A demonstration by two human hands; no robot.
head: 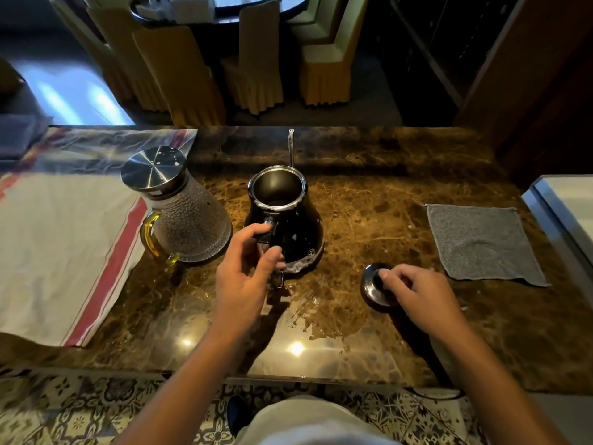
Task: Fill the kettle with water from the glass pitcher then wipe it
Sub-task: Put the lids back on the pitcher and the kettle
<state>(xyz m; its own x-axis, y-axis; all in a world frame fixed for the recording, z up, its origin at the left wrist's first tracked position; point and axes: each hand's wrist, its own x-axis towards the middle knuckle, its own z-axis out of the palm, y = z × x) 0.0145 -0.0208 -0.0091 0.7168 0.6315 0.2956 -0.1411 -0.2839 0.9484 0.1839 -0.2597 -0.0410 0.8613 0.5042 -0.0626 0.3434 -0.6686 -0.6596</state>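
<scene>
Now the left hand is gripping the handle of the open kettle, standing mid-worktop; the right hand is pinching the lid near the front edge; water is lying there, so the kettle could be slipping; the glass pitcher is standing just beside and could be getting knocked.

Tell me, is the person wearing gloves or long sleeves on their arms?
No. The left hand and the right hand are bare, with no gloves. Both forearms are uncovered too, with no sleeves in view. I see no rings, watch or bracelets.
</scene>
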